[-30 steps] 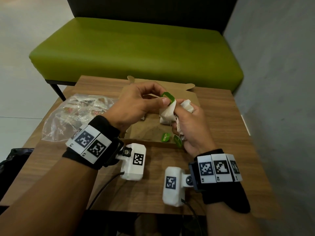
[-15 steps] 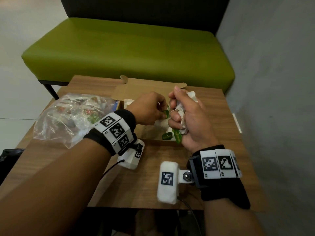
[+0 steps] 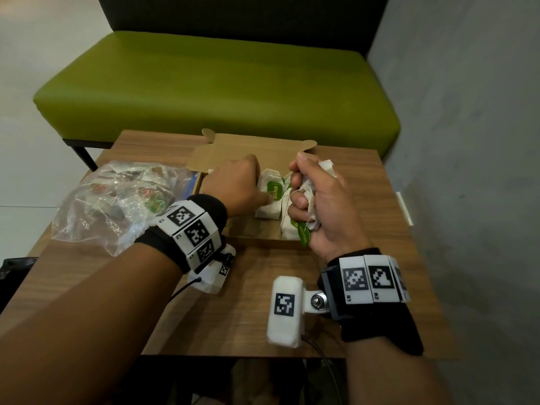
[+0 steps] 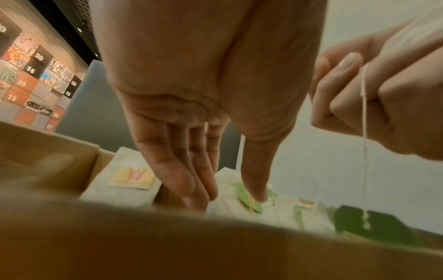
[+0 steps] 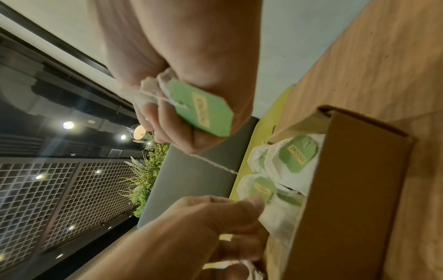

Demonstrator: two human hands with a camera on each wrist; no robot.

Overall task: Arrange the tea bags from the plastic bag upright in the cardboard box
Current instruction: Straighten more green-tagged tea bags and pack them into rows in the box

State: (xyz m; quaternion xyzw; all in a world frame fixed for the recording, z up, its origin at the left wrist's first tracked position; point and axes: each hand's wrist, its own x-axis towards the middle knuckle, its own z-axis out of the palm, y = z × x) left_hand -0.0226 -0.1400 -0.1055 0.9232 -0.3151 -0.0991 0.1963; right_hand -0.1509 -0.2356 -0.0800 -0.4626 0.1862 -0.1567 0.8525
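An open brown cardboard box point(image 3: 254, 147) sits mid-table with several white tea bags point(image 3: 266, 212) with green tags standing in it. My left hand point(image 3: 263, 192) reaches into the box and pinches one tea bag point(image 3: 275, 189) between thumb and straight fingers point(image 4: 191, 181), the thumb on its green tag. Just right, my right hand point(image 3: 304, 200) is clenched round a crumpled bunch of tea bags point(image 3: 326, 168), with strings and a green tag point(image 5: 201, 108) dangling over the box's right end. A clear plastic bag point(image 3: 117, 200) holding more tea bags lies left of the box.
The small wooden table point(image 3: 248, 305) ends close behind the box at a green bench point(image 3: 219, 83). A grey wall point(image 3: 467, 141) runs along the right side. One tea bag with a yellow tag point(image 4: 130, 178) stands at the box's left end. A black bag point(image 3: 14, 273) lies low left.
My left hand has taken one tea bag from the bunch and lowered it into the box. The right hand has stayed over the box's right end, still clenched on the rest.
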